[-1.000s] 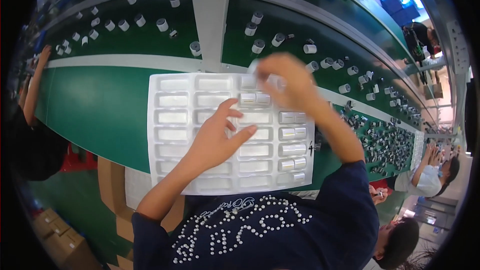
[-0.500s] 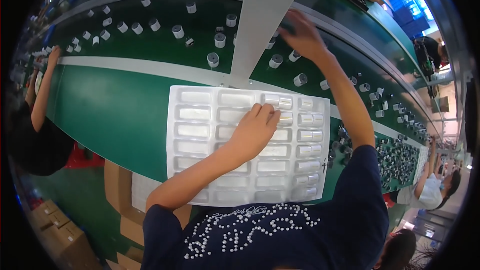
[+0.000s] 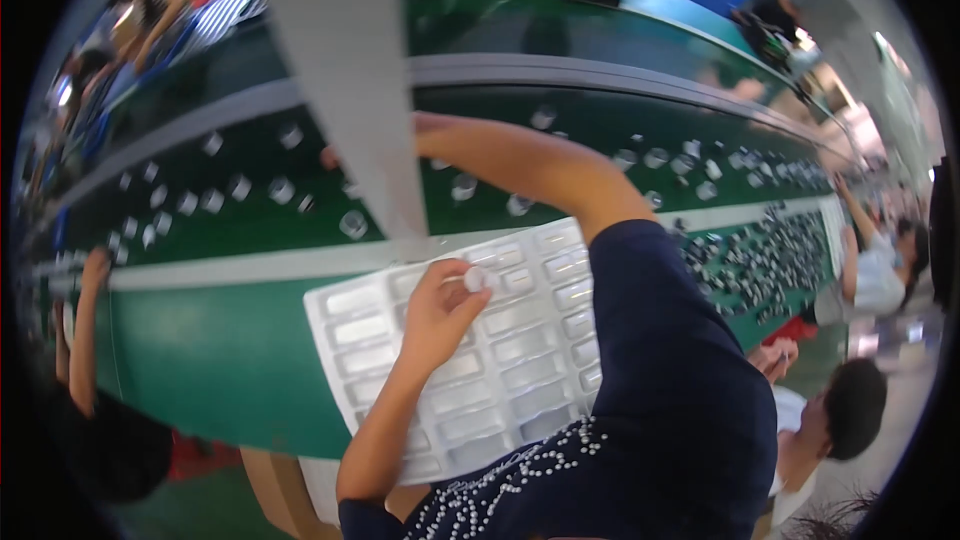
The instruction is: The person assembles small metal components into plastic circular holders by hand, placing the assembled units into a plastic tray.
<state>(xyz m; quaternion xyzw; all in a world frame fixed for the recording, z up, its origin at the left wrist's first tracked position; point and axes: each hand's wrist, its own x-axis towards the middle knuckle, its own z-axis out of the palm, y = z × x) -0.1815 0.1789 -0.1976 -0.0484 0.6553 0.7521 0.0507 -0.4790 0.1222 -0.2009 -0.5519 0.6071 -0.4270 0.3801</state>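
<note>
A white plastic tray (image 3: 365, 332) with rows of oblong pockets lies on the green bench in front of me. My left hand (image 3: 438, 312) rests on its upper middle and pinches a small clear vial (image 3: 479, 279) between thumb and fingers. My right arm stretches left over the dark green belt (image 3: 240, 155) and goes behind a grey post (image 3: 350, 90). Only the fingertips of my right hand (image 3: 328, 156) show past the post, among loose clear vials (image 3: 282, 190). Whether it holds anything is hidden.
Many small clear vials are scattered along the belt, with a dense heap (image 3: 765, 260) at the right end of the bench. A co-worker's arm (image 3: 82, 340) rests on the bench at far left. Two other people (image 3: 875, 270) are at the right.
My right arm has swung left across the belt and behind the post. My left hand has lifted from flat on the tray and now pinches a vial. The view has tilted.
</note>
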